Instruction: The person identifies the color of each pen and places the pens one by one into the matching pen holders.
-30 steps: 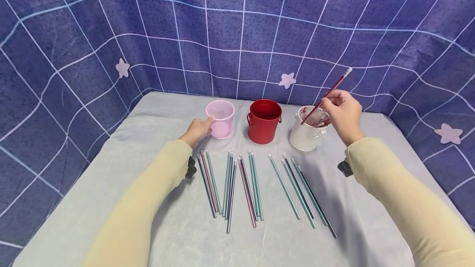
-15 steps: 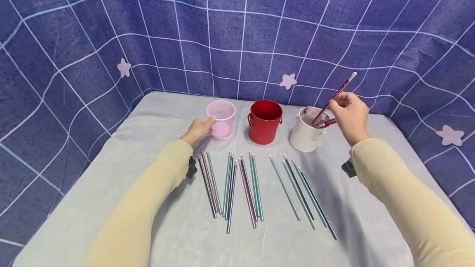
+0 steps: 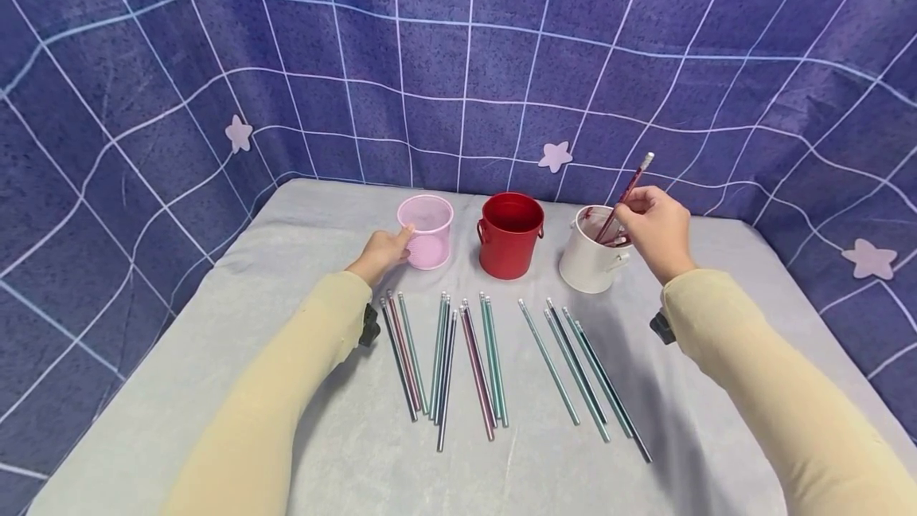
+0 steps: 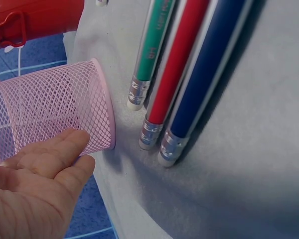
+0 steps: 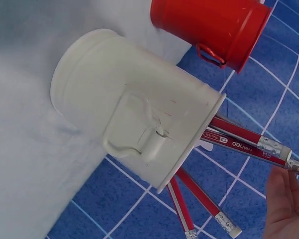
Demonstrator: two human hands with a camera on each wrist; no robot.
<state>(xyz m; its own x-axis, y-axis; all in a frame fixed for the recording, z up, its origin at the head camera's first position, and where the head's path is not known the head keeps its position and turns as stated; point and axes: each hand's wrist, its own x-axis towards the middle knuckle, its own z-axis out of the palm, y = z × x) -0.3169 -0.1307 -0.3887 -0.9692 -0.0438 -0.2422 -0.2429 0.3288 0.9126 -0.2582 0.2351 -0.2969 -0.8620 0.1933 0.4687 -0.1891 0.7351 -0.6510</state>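
Far blue cloth (image 3: 430, 54) is hanging; the right hand (image 3: 655, 229) is pinching a red pencil (image 3: 634, 178) above the white bucket (image 3: 583, 265), outstretched left hand (image 3: 383, 252) touching the pink cup (image 3: 435, 252).

Pink cup (image 3: 431, 249) mesh, red bucket (image 3: 507, 252) metal (glossy)

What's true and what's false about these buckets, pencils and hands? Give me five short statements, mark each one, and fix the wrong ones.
1. The right hand pinches a red pencil at the white bucket. True.
2. The white bucket is empty. False: several red pencils poke out of it.
3. The left hand touches the pink mesh cup. True.
4. The pink mesh cup stands between the two buckets. False: the red bucket is the middle container.
5. In the left wrist view, a green pencil lies nearer the pink mesh cup than a blue pencil. True.
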